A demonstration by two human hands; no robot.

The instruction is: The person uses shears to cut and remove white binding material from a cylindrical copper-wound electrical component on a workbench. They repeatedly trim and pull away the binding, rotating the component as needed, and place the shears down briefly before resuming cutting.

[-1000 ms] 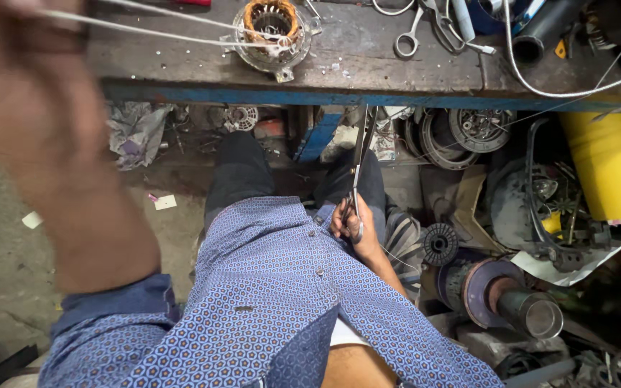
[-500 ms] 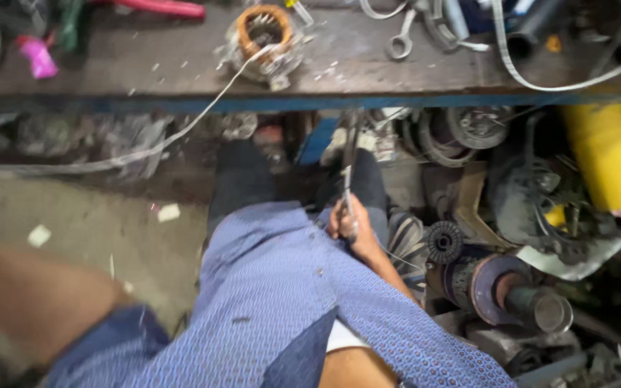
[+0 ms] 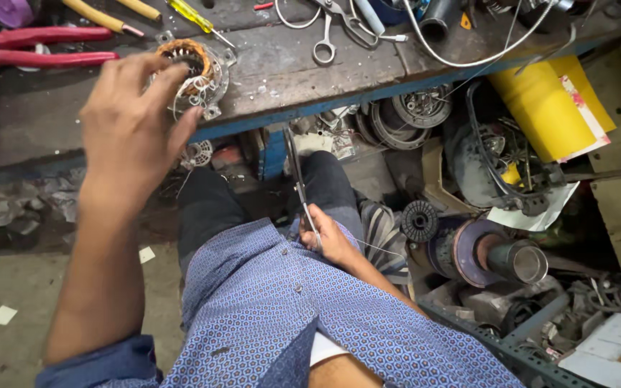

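Observation:
I sit at a worn wooden workbench (image 3: 282,79). My left hand (image 3: 129,123) is raised over its edge with fingers spread, the fingertips at a small motor stator (image 3: 194,68) wound with copper wire; pale wire ends hang off the stator's near side. I see nothing gripped in that hand. My right hand (image 3: 330,238) rests on my lap, closed on long metal scissors (image 3: 296,171) whose blades point up toward the bench edge. A thin wire runs from that hand to the right.
Red-handled pliers (image 3: 44,47), a yellow-handled screwdriver (image 3: 192,16), another pair of scissors (image 3: 332,32) and a white cable (image 3: 468,61) lie on the bench. Under and right of it are a yellow canister (image 3: 544,108), motor parts (image 3: 497,255) and a metal rack (image 3: 512,348).
My left arm, which had drawn a thin wire far out to the left and then dropped low, has come back up to the stator. The right hand stays on the lap with the scissors.

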